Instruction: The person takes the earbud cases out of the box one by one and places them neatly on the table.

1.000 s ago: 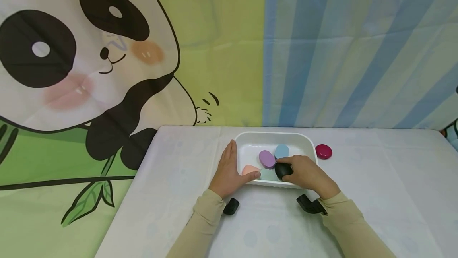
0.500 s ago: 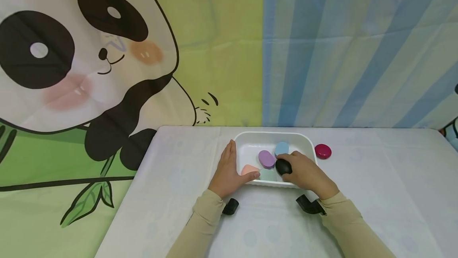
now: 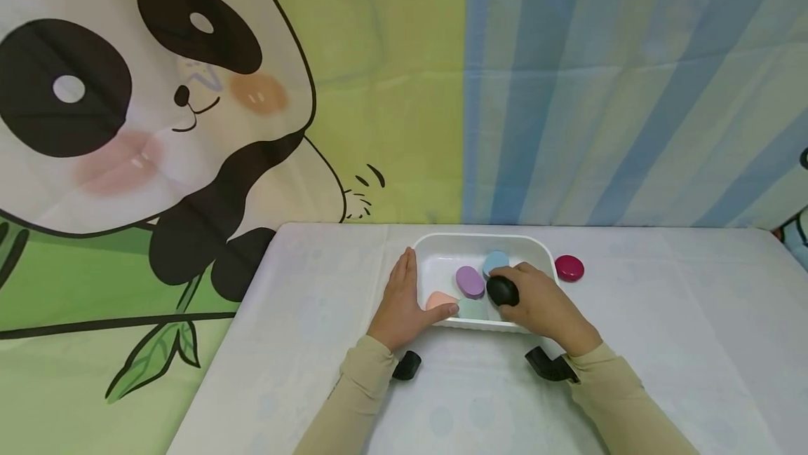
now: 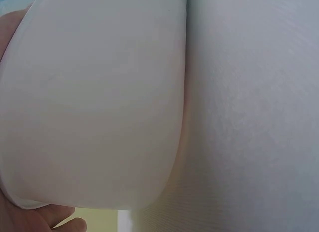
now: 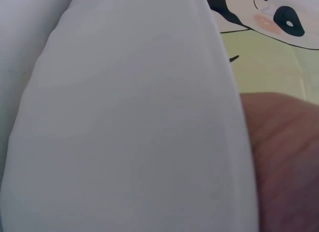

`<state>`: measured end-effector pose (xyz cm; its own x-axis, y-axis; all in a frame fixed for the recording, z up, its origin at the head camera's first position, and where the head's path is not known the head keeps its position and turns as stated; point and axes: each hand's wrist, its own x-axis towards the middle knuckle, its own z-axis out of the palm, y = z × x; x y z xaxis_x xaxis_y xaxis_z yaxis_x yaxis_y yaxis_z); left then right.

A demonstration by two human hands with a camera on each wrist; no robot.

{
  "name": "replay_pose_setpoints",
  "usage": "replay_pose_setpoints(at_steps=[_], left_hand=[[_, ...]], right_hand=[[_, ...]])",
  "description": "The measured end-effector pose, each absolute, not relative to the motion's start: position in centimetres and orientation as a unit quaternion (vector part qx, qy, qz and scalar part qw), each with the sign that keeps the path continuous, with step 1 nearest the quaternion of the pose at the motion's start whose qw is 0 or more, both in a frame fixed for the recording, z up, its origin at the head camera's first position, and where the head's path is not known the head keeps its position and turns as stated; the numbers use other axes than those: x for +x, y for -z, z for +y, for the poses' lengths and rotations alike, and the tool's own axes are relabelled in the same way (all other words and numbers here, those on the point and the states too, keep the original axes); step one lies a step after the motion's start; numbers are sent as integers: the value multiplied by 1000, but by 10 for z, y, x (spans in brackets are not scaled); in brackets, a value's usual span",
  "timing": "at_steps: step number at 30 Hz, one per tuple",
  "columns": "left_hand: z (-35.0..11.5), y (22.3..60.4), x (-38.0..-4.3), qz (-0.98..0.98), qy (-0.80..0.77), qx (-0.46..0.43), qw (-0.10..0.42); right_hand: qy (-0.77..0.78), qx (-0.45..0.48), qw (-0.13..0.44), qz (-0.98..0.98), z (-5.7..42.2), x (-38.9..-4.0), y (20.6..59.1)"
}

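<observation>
In the head view, a white tray (image 3: pixel 482 239) lies on the table. My left hand (image 3: pixel 407 308) holds its near left corner, fingers along the left wall and thumb over the near rim. My right hand (image 3: pixel 546 304) pinches a smooth black oval piece (image 3: pixel 502 291) between thumb and fingers over the tray's right part. Around it in the tray are a purple oval piece (image 3: pixel 470 282), a light blue piece (image 3: pixel 495 261), a pink piece (image 3: pixel 440 300) and a pale green piece (image 3: pixel 472 309). The tray's wall (image 4: pixel 94 102) fills much of the left wrist view.
A dark red round piece (image 3: pixel 569 268) lies on the white-covered table (image 3: pixel 682 343), just outside the tray's right end. Black wrist mounts (image 3: pixel 551 365) sit by both cuffs. Behind the table hangs a curtain (image 3: pixel 391 90) with a panda print.
My right hand has shifted slightly up and to the right, with the black oval piece in its fingers. The left hand stays at the tray's corner.
</observation>
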<state>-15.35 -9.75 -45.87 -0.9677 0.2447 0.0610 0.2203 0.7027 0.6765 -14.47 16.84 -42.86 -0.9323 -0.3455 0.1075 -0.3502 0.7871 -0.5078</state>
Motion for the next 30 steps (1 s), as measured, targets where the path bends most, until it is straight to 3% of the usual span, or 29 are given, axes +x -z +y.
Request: replay_pose_setpoints(at_steps=[10, 23, 30], left_hand=[[-97, 458, -153, 923, -363, 124, 17], [-98, 457, -152, 922, -367, 122, 21], [-98, 459, -153, 923, -365, 125, 19]], right_hand=[[-262, 174, 54, -948, 170, -145, 425], [-276, 139, 46, -950, 181, -144, 411], [-288, 124, 70, -947, 193, -143, 406]])
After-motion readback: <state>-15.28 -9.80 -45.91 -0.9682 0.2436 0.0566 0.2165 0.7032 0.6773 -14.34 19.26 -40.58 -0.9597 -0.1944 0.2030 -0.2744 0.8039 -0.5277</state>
